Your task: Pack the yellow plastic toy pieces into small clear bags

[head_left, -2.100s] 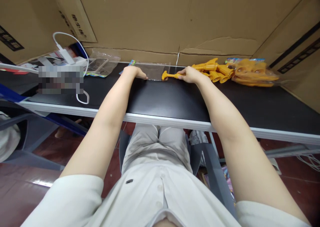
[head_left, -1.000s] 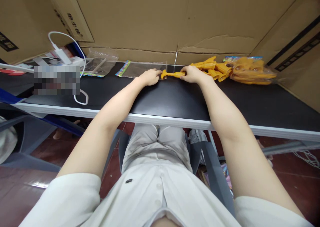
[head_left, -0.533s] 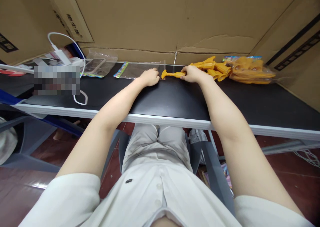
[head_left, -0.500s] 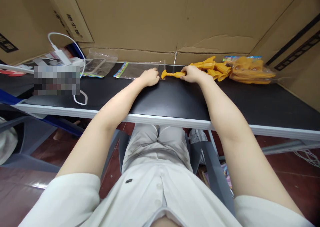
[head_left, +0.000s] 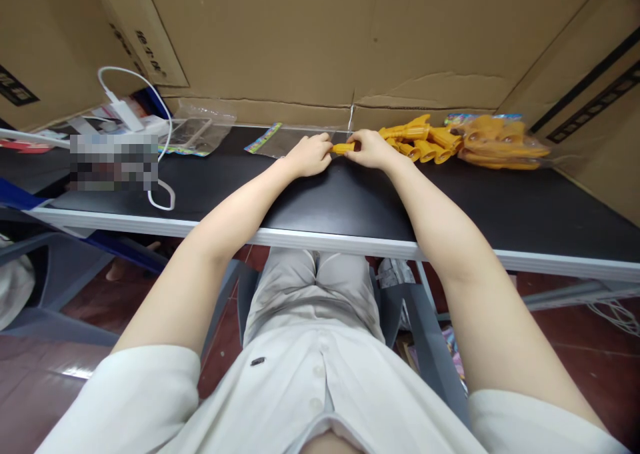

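Yellow, the slim piece (head_left: 343, 149) lies between the hands, which sit closer together than half a second ago. The right hand (head_left: 369, 149) pinches one end; the other now hides behind the left hand (head_left: 311, 155), apparently at the clear bag (head_left: 290, 138). What the left fingers grip is unclear. Left of both hands, the bag's bright label (head_left: 263, 138) and dark cardboard characters (head_left: 151, 53) are too small to read.
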Demonstrator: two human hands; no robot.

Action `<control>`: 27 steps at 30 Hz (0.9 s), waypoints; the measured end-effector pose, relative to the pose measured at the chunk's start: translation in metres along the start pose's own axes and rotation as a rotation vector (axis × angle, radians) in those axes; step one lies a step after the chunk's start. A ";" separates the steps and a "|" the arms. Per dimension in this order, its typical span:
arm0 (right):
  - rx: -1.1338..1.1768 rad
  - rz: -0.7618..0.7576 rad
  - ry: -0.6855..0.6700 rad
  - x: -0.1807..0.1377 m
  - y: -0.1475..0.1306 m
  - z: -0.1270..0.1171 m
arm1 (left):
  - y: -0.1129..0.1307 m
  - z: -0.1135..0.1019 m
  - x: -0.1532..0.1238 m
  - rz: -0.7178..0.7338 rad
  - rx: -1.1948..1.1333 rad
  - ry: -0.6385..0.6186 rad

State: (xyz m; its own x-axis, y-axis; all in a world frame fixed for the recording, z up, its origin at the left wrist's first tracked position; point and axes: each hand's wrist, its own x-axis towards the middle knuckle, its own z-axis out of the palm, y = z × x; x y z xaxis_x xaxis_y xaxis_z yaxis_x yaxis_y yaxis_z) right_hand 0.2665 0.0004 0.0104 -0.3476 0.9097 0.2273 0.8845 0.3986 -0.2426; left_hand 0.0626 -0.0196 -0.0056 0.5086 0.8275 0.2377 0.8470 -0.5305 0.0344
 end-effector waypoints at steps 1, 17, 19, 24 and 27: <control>0.010 -0.004 0.001 0.001 0.000 0.002 | -0.001 0.000 0.000 0.007 -0.006 -0.001; 0.202 0.084 -0.051 0.010 0.012 0.010 | -0.076 -0.026 -0.020 -0.761 -0.051 -0.040; 0.224 0.089 -0.024 0.011 0.012 0.010 | -0.086 -0.024 -0.023 -0.830 -0.077 -0.111; 0.248 0.061 0.004 0.011 0.007 0.010 | -0.093 -0.017 -0.019 -0.771 -0.043 -0.257; 0.261 0.049 -0.008 0.009 0.002 0.008 | -0.094 -0.012 -0.013 -0.719 -0.008 -0.264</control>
State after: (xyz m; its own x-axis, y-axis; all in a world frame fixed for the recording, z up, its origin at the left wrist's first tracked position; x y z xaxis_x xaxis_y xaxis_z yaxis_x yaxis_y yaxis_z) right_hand 0.2623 0.0107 0.0042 -0.3098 0.9290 0.2024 0.7905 0.3700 -0.4881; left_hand -0.0254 0.0174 -0.0002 -0.1461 0.9855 -0.0859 0.9829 0.1545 0.1002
